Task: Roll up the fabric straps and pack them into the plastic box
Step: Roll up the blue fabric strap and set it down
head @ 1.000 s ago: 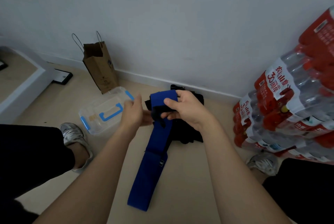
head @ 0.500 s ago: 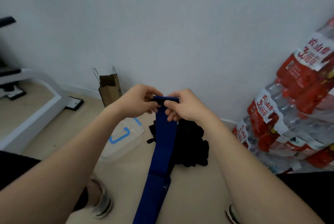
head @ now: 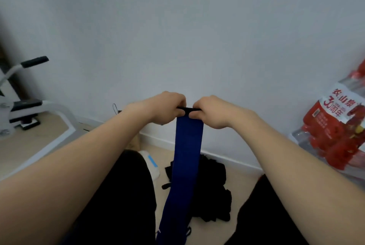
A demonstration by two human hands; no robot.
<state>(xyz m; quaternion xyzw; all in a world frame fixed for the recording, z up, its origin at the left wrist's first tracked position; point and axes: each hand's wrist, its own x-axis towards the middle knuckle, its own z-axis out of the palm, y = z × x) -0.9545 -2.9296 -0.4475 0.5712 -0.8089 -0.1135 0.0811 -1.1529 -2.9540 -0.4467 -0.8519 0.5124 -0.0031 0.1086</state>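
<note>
- My left hand (head: 166,108) and right hand (head: 211,112) pinch the blue strap (head: 187,155) by its top, tail hanging between my knees.
- A crooked first turn could leave a loose roll.

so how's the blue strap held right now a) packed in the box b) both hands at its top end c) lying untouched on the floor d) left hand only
b: the left hand and right hand both grip the top end of the blue strap, which hangs below them.
</note>
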